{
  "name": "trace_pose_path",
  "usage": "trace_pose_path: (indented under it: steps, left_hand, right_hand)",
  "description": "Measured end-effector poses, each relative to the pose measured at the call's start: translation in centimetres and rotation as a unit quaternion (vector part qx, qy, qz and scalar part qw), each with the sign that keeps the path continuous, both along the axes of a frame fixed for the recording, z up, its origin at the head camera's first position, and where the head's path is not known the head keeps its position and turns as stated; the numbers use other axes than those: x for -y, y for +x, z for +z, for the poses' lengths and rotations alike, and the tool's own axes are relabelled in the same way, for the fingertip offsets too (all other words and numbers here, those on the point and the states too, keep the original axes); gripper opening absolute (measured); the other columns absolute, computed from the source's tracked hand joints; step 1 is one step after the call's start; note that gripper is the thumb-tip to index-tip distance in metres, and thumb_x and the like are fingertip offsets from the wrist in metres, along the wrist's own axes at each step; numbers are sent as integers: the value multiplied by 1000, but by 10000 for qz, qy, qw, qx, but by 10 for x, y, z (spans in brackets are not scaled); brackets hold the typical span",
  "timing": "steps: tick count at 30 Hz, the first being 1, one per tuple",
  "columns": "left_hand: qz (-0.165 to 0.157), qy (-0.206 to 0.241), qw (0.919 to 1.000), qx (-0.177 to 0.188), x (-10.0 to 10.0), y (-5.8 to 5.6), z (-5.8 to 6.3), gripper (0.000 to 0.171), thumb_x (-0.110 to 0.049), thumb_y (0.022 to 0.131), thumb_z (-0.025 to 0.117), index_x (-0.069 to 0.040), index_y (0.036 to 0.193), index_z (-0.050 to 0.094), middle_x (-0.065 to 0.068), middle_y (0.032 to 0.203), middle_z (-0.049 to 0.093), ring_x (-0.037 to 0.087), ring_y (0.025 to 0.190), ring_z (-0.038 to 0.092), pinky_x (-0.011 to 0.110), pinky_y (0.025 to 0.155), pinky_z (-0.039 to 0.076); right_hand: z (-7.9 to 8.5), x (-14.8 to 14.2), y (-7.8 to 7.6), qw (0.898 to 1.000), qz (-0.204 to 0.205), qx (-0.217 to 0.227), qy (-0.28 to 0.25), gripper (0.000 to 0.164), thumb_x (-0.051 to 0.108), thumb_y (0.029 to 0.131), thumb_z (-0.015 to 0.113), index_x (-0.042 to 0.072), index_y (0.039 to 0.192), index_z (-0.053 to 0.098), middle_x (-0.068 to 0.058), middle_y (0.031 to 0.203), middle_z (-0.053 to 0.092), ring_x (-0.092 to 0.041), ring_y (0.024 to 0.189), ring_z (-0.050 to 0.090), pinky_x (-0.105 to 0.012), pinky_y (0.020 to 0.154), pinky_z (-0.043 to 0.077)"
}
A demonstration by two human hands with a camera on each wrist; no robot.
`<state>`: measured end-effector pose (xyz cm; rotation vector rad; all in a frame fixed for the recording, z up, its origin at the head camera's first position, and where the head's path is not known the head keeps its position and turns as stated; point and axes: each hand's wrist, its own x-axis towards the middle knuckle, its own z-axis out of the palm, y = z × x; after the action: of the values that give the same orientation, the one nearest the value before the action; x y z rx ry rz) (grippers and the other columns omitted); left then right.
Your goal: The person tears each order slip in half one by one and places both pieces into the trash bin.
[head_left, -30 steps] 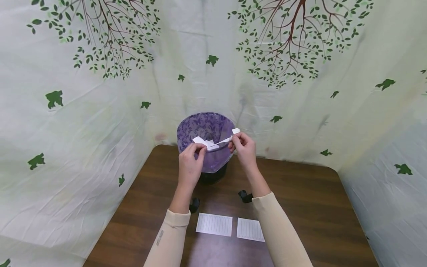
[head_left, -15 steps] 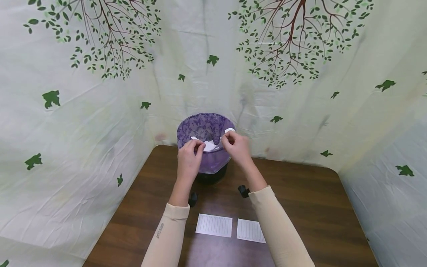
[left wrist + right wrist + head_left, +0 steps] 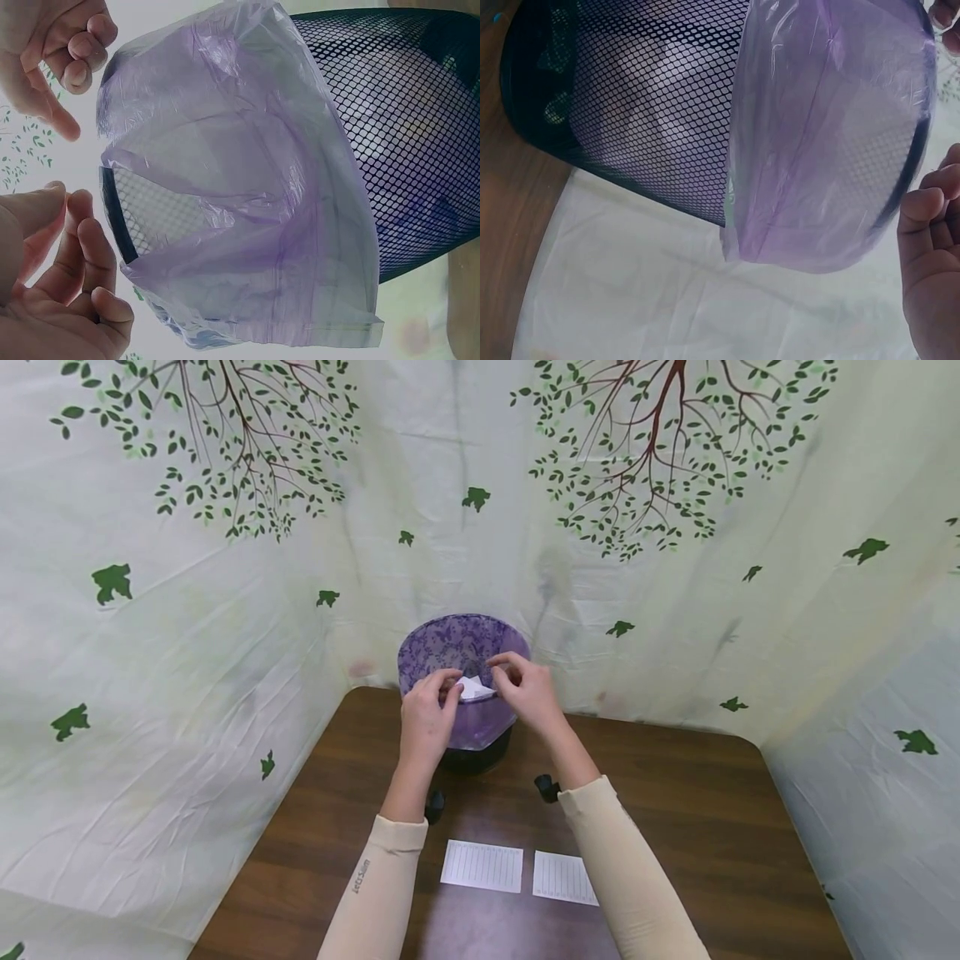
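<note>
My left hand (image 3: 427,714) is over the near rim of a black mesh wastebasket (image 3: 397,135), its finger and thumb slightly apart. Opposite it, my right hand (image 3: 528,689) hovers above the same rim with parted fingertips. I see nothing held in either hand. White paper scraps (image 3: 476,690) show between the hands, seemingly just inside the basket. A translucent purple bag (image 3: 810,150) lines the basket and folds down over its outside. In the left wrist view, the left hand's thumb and finger appear to meet from that angle.
The basket stands at the back of a brown wooden table (image 3: 675,810). Nearer lie two white lined cards (image 3: 482,866), the right one partly behind the sleeve. A printed cloth (image 3: 637,660) hangs close behind. Small black devices (image 3: 547,788) show near the wrists.
The right hand moved left over the basket and let go of its paper strip. The scrap that was beside the left fingers is gone from them. The left hand has barely moved.
</note>
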<state>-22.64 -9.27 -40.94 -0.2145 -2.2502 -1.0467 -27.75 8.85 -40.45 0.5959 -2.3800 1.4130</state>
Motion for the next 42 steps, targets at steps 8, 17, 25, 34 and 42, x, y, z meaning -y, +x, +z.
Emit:
trace_pose_path:
  steps: [8, 17, 25, 34, 42]
  left_hand:
    - [-78, -9, 9999, -114, -7, 4, 2, 13, -8, 100, 73, -5, 112, 76, 14, 95, 76, 31, 88, 69, 44, 81, 57]
    - [-416, 110, 9981, -435, -20, 16, 6, 13, -4, 98, 74, -3, 111, 76, 13, 91, 72, 28, 82, 65, 38, 74, 54]
    - [-586, 258, 9965, -536, -31, 37, -6, 12, -8, 97, 76, -4, 109, 77, 9, 88, 71, 21, 78, 65, 34, 70, 55]
    - [-604, 533, 9960, -376, -33, 54, -30, 12, -8, 96, 78, -5, 108, 78, 6, 86, 70, 17, 76, 63, 32, 69, 54]
    - [-507, 572, 9970, -120, -25, 65, -48, 15, -5, 93, 80, -4, 109, 77, 4, 84, 70, 13, 76, 61, 24, 69, 51]
  right_hand:
    - [0, -7, 6, 9995, -20, 115, -281, 18, 20, 104, 63, 14, 114, 77, -6, 67, 65, -16, 58, 53, -26, 56, 43]
    - [1, -19, 15, 9977, -29, 207, -651, 17, 14, 105, 63, 7, 114, 76, -11, 70, 65, -14, 58, 55, -26, 55, 43]
    - [-4, -31, 39, 9954, -1, 319, -899, 18, 14, 106, 63, 7, 117, 75, -23, 73, 65, -21, 62, 61, -25, 58, 50]
    - [-20, -44, 59, 9957, -50, 180, -908, 18, 11, 106, 61, 3, 117, 73, -13, 68, 65, -11, 55, 53, -23, 53, 41]
    - [-44, -51, 84, 9943, -81, 395, -983, 16, 8, 103, 64, 9, 116, 72, -17, 67, 64, -5, 56, 53, -22, 54, 42]
